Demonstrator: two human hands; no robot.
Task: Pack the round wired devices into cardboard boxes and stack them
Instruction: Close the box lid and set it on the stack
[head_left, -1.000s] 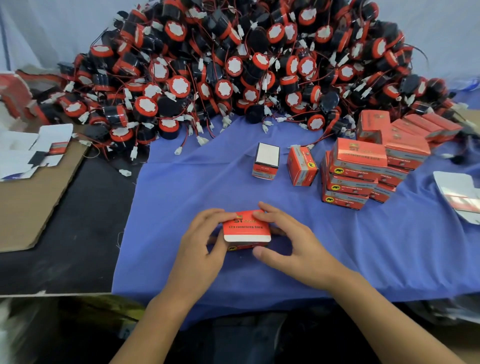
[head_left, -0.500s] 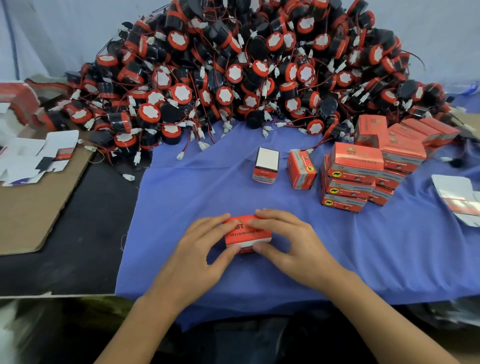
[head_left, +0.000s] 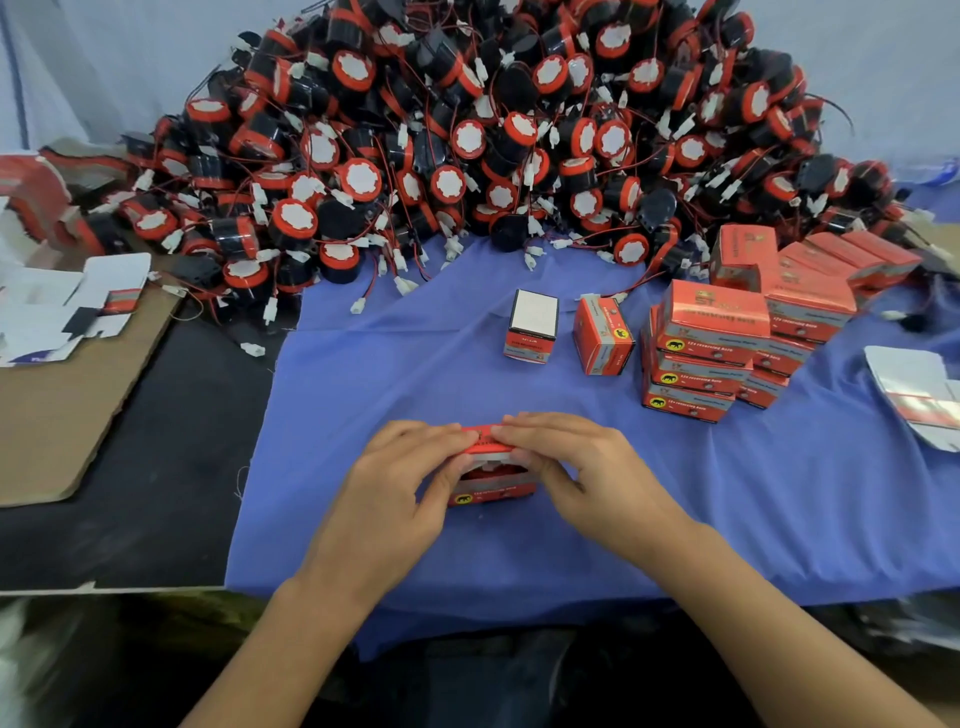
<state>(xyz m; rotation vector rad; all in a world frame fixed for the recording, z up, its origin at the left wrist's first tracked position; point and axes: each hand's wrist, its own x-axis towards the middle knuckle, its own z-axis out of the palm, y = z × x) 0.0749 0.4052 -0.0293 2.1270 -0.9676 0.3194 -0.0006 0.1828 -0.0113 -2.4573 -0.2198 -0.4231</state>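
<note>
Hands close a small red cardboard box (head_left: 493, 487) at centre of blue cloth (head_left: 415, 374), near the tabletop's front edge. Left hand (head_left: 397, 483) & right hand (head_left: 587, 467) both pinch it: fingers curled over the top flap, thumbs on the near face. White shows under the flap, so prob. being tucked shut w/ the box braced both sides. Contents can't be seen.

Back edge: big pile of round wired devices (head_left: 467, 145). Right side: stack of packed boxes (head_left: 711, 353), likely destination. Two loose boxes (head_left: 532, 330) stand between, not blocking. Flat box blanks (head_left: 62, 312) lie at left edge.
</note>
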